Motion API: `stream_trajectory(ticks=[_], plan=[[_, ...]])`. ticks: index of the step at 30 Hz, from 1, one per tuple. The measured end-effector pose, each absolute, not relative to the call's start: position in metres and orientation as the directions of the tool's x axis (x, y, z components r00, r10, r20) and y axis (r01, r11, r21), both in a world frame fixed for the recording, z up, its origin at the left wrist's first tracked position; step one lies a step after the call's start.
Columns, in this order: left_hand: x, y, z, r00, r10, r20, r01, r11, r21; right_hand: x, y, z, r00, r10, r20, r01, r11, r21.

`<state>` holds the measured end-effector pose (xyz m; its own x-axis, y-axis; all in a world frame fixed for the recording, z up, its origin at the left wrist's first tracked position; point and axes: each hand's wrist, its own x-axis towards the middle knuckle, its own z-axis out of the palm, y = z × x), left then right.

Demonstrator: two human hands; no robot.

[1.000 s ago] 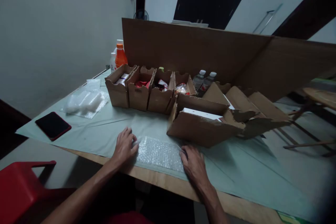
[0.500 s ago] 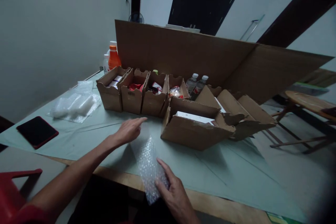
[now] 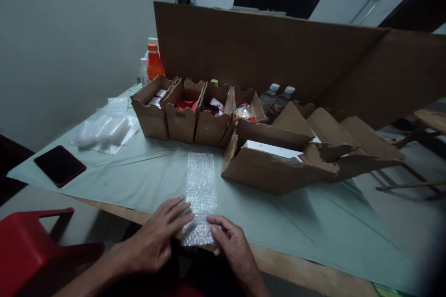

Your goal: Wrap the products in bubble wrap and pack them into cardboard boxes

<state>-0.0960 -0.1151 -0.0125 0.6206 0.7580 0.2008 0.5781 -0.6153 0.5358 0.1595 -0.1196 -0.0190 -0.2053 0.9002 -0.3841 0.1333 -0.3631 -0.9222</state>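
The bubble wrap strip [image 3: 201, 181], lying crosswise a second ago, is now turned lengthwise on the bench [image 3: 268, 227], so its short end, I'd judge, is what the hands can work. The left hand [image 3: 162, 234] spreads loosely over its left edge; the right hand [image 3: 234, 247] curls narrowly at the right, its grip unclear. Cardboard boxes [image 3: 150, 120] stand beyond.
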Motion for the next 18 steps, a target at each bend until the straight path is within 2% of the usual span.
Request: stream_trajectory(ticks=[3,6,9,12,14,16,18], plan=[[-0.083,-0.138,-0.019,0.556,0.789,0.260,0.602,-0.598,0.530,0.160,-0.117,-0.019,-0.187,0.897,-0.400,0.095,-0.389,-0.916],[-0.062,-0.131,-0.028,0.440,0.851,0.287,0.605,-0.517,0.605,0.160,-0.116,-0.018,-0.193,0.901,-0.388,0.087,-0.378,-0.921],[-0.049,-0.115,-0.036,0.284,0.932,0.227,0.621,-0.359,0.697,0.160,-0.120,-0.019,-0.199,0.907,-0.371,0.009,-0.377,-0.926],[-0.047,-0.102,-0.039,0.186,0.972,0.143,0.628,-0.229,0.744,0.161,-0.130,-0.023,-0.090,0.937,-0.338,-0.067,-0.345,-0.936],[-0.049,-0.097,-0.039,0.179,0.978,0.108,0.648,-0.200,0.735,0.162,-0.138,-0.027,0.020,0.967,-0.254,0.034,-0.255,-0.966],[-0.049,-0.094,-0.038,0.183,0.978,0.098,0.679,-0.198,0.707,0.162,-0.144,-0.030,0.058,0.997,-0.051,0.273,-0.065,-0.960],[-0.047,-0.093,-0.038,0.186,0.976,0.115,0.714,-0.214,0.666,0.161,-0.144,-0.030,-0.042,0.974,0.224,0.535,0.211,-0.818]])
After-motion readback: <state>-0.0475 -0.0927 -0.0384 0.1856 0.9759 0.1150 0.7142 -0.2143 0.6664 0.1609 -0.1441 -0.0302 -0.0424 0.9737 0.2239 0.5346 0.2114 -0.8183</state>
